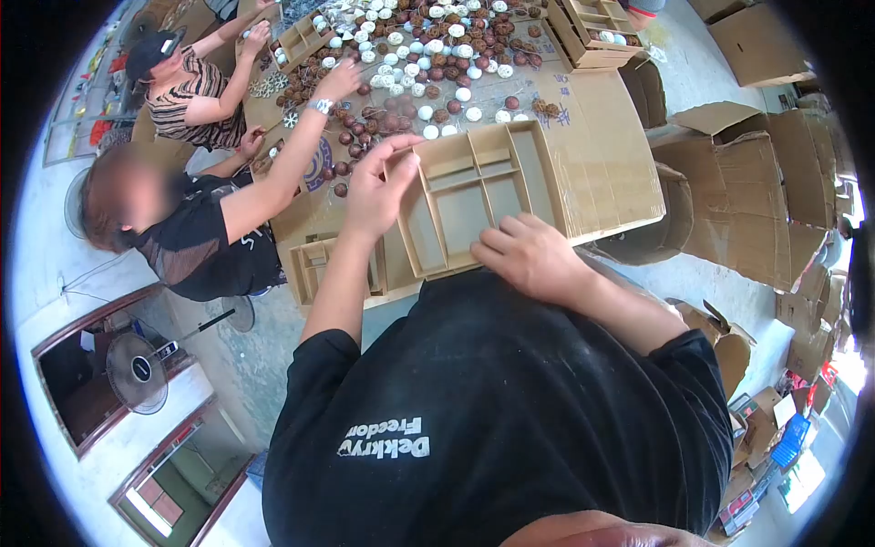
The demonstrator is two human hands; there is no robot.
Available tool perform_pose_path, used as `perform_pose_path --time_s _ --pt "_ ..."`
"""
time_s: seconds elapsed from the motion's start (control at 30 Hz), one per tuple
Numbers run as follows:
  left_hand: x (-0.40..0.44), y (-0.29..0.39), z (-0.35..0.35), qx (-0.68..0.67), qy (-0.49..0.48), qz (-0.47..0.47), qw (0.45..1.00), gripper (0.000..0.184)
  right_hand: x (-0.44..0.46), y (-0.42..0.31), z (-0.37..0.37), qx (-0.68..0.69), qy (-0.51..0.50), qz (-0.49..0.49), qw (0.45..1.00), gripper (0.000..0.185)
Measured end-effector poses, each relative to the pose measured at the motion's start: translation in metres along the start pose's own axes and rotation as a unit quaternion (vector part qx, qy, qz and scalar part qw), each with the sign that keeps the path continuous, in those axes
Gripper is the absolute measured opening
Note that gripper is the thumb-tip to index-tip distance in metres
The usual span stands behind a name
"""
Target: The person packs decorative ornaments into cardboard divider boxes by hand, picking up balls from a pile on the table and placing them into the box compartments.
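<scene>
A shallow cardboard divider box, split by thin strips into several compartments, is tilted up in front of my chest. My left hand is closed on its upper left edge, thumb on the near side and fingers round the rim. My right hand rests at the box's lower right part, fingers curled over the dividers and near wall. What those fingertips touch is partly hidden. No balls lie in the compartments I can see. Beyond the box, brown, white and pale blue balls are heaped on the cardboard-covered table.
Another divider box lies at my left. Stacked boxes stand at the far right of the table. Two people work on the left side; the nearer one's hand reaches into the balls. Large open cartons fill the right.
</scene>
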State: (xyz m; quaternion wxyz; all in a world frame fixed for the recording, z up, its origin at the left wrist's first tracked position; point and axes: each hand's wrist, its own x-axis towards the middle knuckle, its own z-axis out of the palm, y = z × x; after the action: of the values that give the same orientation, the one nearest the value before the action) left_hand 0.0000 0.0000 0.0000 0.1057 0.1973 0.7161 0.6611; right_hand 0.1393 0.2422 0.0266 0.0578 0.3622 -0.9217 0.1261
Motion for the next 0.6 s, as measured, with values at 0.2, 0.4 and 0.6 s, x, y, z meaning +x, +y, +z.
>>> perform_pose_path --time_s 0.2,0.4,0.6 --pt "-0.034 0.002 0.025 0.062 0.024 -0.031 0.997 0.022 -0.023 -0.017 -0.009 0.142 -0.073 0.042 0.986 0.011" --pt "-0.013 -0.012 0.003 0.01 -0.012 -0.031 0.999 0.029 0.002 0.012 -0.044 0.221 -0.1 0.031 0.97 0.018" --pt "0.025 -0.127 -0.057 -0.109 0.182 -0.182 0.96 0.036 0.015 0.106 -0.037 0.376 0.354 0.184 0.836 0.013"
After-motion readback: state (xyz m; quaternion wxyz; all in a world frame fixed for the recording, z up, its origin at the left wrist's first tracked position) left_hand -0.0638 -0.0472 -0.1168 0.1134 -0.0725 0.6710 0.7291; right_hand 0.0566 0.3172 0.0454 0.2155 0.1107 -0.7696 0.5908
